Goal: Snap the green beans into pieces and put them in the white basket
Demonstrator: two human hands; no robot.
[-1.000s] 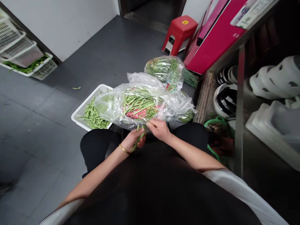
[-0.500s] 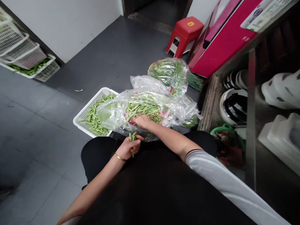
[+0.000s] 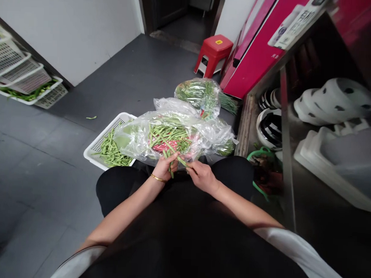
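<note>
I sit with a black apron over my lap. My left hand [image 3: 164, 166], with a gold bangle at the wrist, is closed round a small bunch of green beans [image 3: 171, 167]. My right hand [image 3: 201, 176] pinches one long green bean [image 3: 182, 159] whose other end reaches the left hand. Just beyond both hands lies an open clear plastic bag [image 3: 137, 137] full of green beans over something red. A white slotted basket [image 3: 95, 146] with trimmed bean pieces sits on the floor to the left of the bag.
A second bag of greens [image 3: 196, 92] lies farther back, near a red stool [image 3: 213, 52] and a pink cabinet [image 3: 252, 52]. Stacked white baskets [image 3: 22, 74] stand at the far left wall. A steel shelf with white bowls [image 3: 333, 99] is on my right; a green basket [image 3: 263, 166] beside my knee.
My right hand has come back out of the bag with a long bean and joined the left hand at my lap. The left hand kept its bunch of beans.
</note>
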